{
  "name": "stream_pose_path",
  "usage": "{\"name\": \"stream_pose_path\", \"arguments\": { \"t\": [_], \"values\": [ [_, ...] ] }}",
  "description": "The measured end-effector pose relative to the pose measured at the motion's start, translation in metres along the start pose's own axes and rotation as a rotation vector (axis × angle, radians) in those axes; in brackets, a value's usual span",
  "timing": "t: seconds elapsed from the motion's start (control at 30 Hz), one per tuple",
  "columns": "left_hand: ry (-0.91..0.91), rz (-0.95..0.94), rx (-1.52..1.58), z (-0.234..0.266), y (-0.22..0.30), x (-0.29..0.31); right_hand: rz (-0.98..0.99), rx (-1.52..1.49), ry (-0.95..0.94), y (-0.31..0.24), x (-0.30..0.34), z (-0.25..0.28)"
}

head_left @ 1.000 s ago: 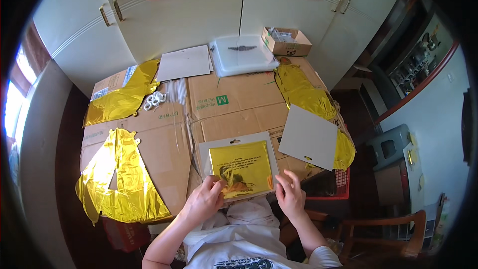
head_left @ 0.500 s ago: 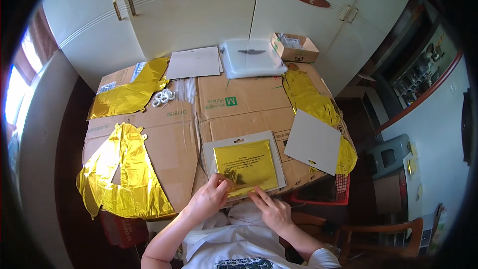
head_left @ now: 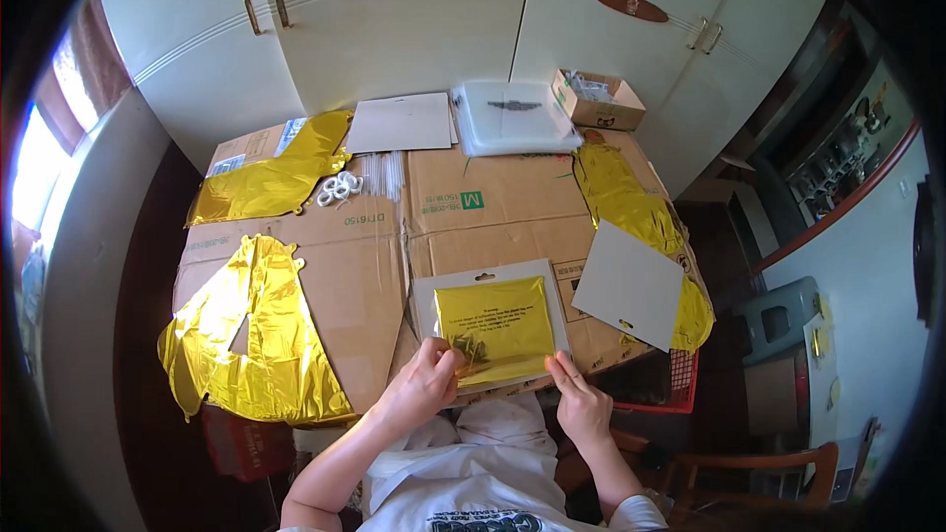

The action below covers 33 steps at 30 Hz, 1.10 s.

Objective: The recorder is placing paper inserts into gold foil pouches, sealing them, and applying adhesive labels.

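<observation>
In front of me, at the table's near edge, lies a clear plastic bag (head_left: 496,320) with a folded gold foil balloon inside and dark print on top. A grey backing card (head_left: 426,298) with a hang hole shows around it. My left hand (head_left: 426,379) is closed in a pinch on the bag's lower left corner. At the lower right corner, my right hand (head_left: 581,396) has its fingers together, with the tips gripping the bag's edge; the thumb is mostly hidden.
Flat gold foil balloons lie at the left (head_left: 256,335), back left and right of the cardboard-covered table (head_left: 345,266). A loose grey card (head_left: 629,281) rests on the right foil. Farther back are white ribbon rolls (head_left: 338,187), thin clear sticks, stacked bags (head_left: 512,123) and a small box (head_left: 601,103).
My right hand has slid right along the bag's lower edge, from near its middle to the right corner. The left hand stays at the lower left corner. The whole view has shifted slightly.
</observation>
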<state>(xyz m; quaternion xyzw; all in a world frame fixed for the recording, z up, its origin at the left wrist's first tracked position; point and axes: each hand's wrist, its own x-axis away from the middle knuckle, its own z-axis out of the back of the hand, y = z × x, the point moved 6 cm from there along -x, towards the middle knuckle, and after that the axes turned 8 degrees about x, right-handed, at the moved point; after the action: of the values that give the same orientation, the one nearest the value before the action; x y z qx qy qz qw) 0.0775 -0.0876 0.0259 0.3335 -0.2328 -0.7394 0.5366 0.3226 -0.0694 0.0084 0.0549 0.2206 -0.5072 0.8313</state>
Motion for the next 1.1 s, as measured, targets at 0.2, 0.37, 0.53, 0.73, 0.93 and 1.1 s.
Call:
{"name": "stream_pose_path", "arguments": {
  "t": [0.2,0.37,0.53,0.73,0.93,1.1],
  "values": [
    [0.112,0.037,0.017,-0.002,0.004,0.012,0.002,0.064,-0.064,-0.001,-0.001,0.003],
    [0.317,0.02,-0.407,0.006,0.017,0.033,0.045,0.128,-0.108,-0.004,0.001,0.002],
    [-0.017,-0.096,-0.446,-0.027,0.047,0.046,0.037,0.126,-0.137,-0.004,0.002,-0.002],
    [-0.157,0.008,-0.533,-0.037,0.028,0.056,-0.012,0.037,-0.176,-0.001,-0.005,0.005],
    [-0.167,0.005,-0.593,-0.035,0.029,0.058,-0.051,0.017,-0.146,0.002,-0.003,0.006],
    [-0.145,-0.02,-0.596,-0.031,0.037,0.065,0.001,-0.154,0.026,0.008,0.009,0.011]
  ]
}}
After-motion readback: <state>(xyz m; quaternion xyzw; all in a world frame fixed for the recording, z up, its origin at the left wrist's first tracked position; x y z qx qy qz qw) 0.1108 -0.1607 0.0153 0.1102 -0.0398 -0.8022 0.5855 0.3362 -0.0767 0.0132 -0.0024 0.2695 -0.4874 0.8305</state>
